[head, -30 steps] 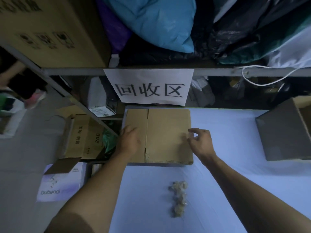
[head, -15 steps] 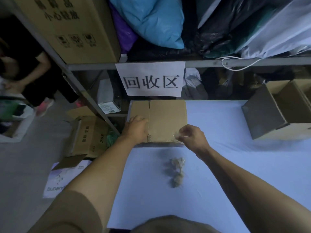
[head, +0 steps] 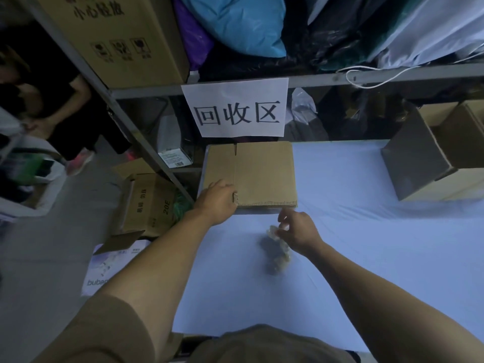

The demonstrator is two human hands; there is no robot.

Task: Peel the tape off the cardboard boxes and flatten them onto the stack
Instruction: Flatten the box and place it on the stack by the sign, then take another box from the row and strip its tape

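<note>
We count one flattened cardboard box (head: 262,174) at the pale blue tabletop's (head: 366,244) far left, one upright box (head: 429,158) far right, our left hand (head: 218,200) pressing the flat corrugated sheet's near corner, our right hand (head: 298,230) pinching crumpled tape (head: 273,231) over a wad pile (head: 276,258).

White paper sign (head: 234,108) taped to grey metal shelf rail (head: 340,79): "回收区". Large brown cardboard carton (head: 115,35) on upper shelf: "小心轻放", with handling pictograms. Open brown cardboard box (head: 148,204) on floor: "20E". White flat package (head: 104,268) beside it: "bube", rest hidden.
</note>
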